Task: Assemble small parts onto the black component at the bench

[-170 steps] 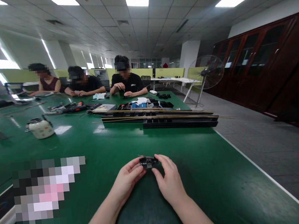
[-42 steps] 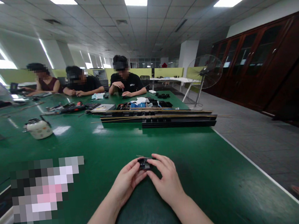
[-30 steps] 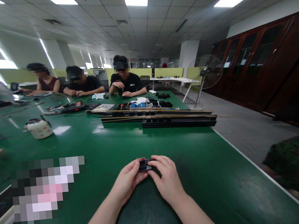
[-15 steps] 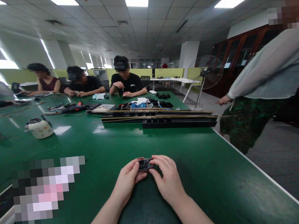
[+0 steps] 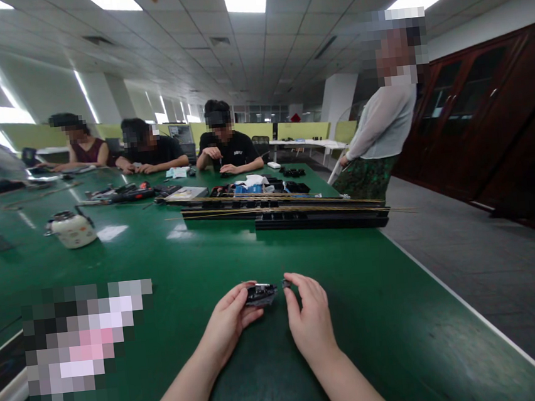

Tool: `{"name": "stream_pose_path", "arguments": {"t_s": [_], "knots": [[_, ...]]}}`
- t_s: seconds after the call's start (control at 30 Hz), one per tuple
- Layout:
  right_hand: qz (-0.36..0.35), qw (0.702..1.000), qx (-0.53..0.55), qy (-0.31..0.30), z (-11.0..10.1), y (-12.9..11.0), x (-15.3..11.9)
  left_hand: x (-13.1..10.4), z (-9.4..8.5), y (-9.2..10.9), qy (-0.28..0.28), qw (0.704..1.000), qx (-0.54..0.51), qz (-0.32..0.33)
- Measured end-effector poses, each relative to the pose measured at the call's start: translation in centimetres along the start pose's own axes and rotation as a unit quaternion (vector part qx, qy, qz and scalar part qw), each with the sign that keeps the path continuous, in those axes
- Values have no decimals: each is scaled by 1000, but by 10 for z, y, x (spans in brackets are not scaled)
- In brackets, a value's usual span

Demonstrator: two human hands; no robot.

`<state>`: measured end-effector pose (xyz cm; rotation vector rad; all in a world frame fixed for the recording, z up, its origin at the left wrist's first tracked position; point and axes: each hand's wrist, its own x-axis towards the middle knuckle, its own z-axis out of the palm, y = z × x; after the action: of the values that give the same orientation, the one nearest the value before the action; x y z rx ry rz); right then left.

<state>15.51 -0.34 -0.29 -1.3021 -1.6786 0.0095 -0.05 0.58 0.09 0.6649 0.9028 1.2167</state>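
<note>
My left hand [image 5: 231, 311] is closed on a small black device [image 5: 261, 294] with an uneven, part-filled upper side; its exact kind cannot be made out. Thumb and fingers pinch it at its left end, and its right end sticks out free. Just to the right, my right hand [image 5: 307, 304] pinches a tiny dark piece [image 5: 286, 283] between thumb and forefinger. A narrow gap separates this piece from the device. Both hands are above the green table [image 5: 169, 361].
Long black rails [image 5: 321, 222] with thin brass-coloured rods lie across the table ahead. A white pot-like container [image 5: 72, 230] stands to the left. Several people sit along the far side; a standing person [image 5: 378, 127] is at the right, beyond the table's edge.
My right hand has moved right, away from the device, with the tiny dark piece in its fingers. My left hand stays about in place. The standing person has walked farther off.
</note>
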Motion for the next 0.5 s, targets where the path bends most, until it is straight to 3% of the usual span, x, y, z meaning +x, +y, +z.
{"name": "stream_pose_path", "arguments": {"t_s": [0.5], "knots": [[53, 992, -52, 103, -4, 13, 5, 2, -3, 0, 5, 1000, 13, -8]]}}
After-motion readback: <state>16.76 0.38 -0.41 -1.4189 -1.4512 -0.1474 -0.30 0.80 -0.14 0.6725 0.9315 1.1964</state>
